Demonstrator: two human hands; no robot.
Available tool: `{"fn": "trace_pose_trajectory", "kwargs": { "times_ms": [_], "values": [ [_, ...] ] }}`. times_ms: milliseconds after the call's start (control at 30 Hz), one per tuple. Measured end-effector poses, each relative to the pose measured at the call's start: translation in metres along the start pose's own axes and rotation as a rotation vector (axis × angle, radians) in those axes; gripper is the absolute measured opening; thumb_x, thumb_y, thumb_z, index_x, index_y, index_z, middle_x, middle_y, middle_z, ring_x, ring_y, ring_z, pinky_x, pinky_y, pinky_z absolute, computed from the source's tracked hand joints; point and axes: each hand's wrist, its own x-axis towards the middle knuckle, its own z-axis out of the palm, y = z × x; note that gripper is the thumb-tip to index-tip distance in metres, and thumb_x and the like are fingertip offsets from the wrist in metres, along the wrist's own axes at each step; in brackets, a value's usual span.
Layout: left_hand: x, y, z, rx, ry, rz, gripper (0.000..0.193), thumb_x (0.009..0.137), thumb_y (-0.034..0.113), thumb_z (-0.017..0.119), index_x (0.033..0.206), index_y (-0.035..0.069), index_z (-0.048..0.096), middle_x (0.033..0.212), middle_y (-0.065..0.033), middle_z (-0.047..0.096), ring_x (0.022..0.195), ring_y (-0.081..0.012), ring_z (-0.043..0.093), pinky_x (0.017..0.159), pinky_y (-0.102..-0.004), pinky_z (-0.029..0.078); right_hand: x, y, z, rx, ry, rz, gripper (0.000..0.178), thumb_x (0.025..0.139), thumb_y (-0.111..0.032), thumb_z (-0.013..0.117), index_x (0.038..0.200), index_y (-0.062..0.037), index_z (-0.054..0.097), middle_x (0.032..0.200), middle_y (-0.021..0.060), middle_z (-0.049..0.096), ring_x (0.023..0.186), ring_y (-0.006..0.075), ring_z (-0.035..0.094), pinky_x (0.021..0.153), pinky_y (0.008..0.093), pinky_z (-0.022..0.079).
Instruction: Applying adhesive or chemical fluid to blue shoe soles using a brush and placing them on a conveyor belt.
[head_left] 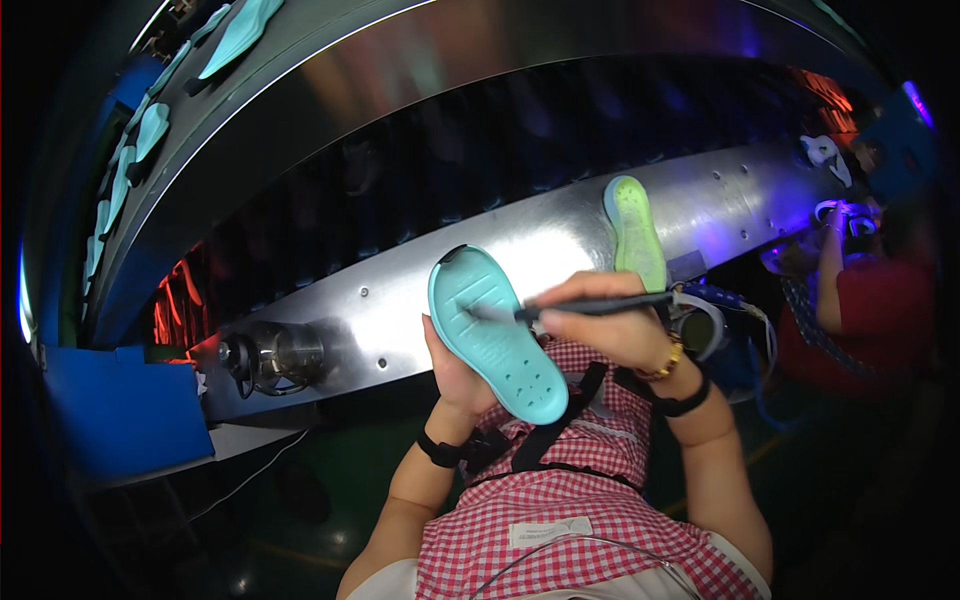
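Observation:
My left hand holds a turquoise shoe sole from below and along its left edge, tilted over the front of the metal ledge. The sole has grooves, small holes near its lower end and a dark patch at its upper tip. My right hand is closed round the black handle of a brush. Its pale bristles, blurred by motion, are at the middle of the sole's face. Beyond my right hand, a yellow-green sole lies on the ledge, its near end close to my fingers.
On the metal ledge, a clear jar-like vessel with black fittings stands left. A round container is beside my right wrist. Turquoise soles lie on a dark belt, upper left. A blue panel juts out left; a person in red works right.

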Motion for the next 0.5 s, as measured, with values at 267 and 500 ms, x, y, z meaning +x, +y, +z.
{"fn": "trace_pose_trajectory", "kwargs": {
  "times_ms": [267, 500],
  "values": [
    [0.006, -0.013, 0.006, 0.088, -0.254, 0.059, 0.074, 0.082, 0.064, 0.016, 0.121, 0.008, 0.042, 0.107, -0.0166, 0.054, 0.091, -0.0285, 0.056, 0.081, -0.0398, 0.046, -0.018, 0.001, -0.008, -0.046, -0.219, -0.068, 0.019, 0.072, -0.008, 0.067, 0.09, -0.0033, 0.065, 0.08, 0.0085, 0.063, 0.071, 0.0124, 0.06, 0.066, 0.0232, 0.047],
    [0.011, -0.014, 0.014, 0.146, -0.098, 0.181, 0.082, 0.078, 0.069, 0.013, 0.108, 0.001, 0.048, 0.09, -0.0161, 0.058, 0.077, -0.0275, 0.057, 0.069, -0.0395, 0.048, -0.024, 0.012, -0.019, -0.243, -0.3, -0.332, 0.02, 0.068, -0.006, 0.068, 0.089, -0.0062, 0.067, 0.079, 0.0083, 0.063, 0.07, 0.0141, 0.059, 0.064, 0.0239, 0.047]
  ]
}}
